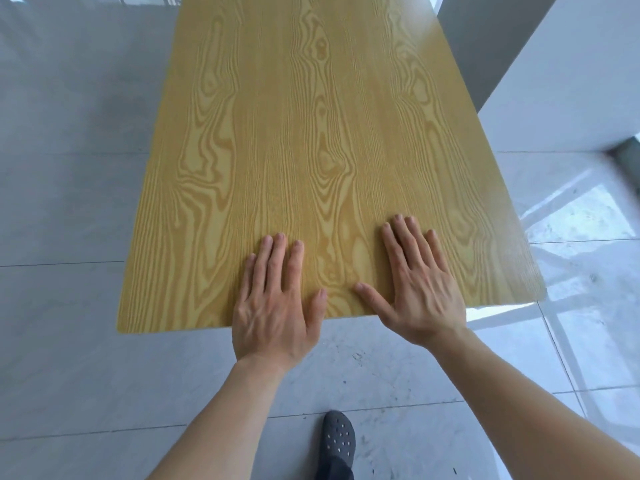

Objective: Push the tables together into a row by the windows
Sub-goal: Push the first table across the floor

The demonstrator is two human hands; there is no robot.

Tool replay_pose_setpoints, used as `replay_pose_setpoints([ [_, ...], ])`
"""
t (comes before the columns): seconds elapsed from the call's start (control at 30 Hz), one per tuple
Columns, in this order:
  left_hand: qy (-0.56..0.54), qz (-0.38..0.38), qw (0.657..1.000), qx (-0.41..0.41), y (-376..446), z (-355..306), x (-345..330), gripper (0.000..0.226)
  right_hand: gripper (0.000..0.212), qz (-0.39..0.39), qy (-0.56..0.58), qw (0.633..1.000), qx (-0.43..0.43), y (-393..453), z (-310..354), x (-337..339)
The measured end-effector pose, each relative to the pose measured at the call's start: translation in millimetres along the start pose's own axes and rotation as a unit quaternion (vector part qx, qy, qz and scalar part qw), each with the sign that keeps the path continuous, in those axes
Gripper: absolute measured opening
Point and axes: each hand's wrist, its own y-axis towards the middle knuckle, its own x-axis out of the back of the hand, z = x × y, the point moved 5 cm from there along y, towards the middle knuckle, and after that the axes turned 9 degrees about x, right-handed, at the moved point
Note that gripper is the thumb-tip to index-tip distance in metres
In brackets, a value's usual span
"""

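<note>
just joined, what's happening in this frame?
A person stands at the near end of a wood-grain table with both palms flat on its top, fingers straight. The left hand and right hand sit side by side at the near edge, as if pushing it forward across the tiled floor. A white pillar stands to the right of the table's far end. One dark shoe shows below. No second table is visible here.
</note>
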Motion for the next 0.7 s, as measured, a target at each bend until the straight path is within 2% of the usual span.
replay_pose_setpoints([
  [0.2, 0.014, -0.016, 1.000, -0.009, -12, 0, -5, 0.077, 0.100, -0.010, -0.001, 1.000, 0.001, -13, 3, -5],
  [0.47, 0.018, -0.001, 1.000, -0.008, 37, -1, 4, 0.077, 0.101, 0.004, -0.002, 1.000, -0.008, 34, -8, 10],
  [0.7, 0.004, -0.014, 1.000, -0.008, 64, 1, 1, 0.078, 0.096, -0.022, 0.018, 1.000, -0.010, 59, -18, 9],
])
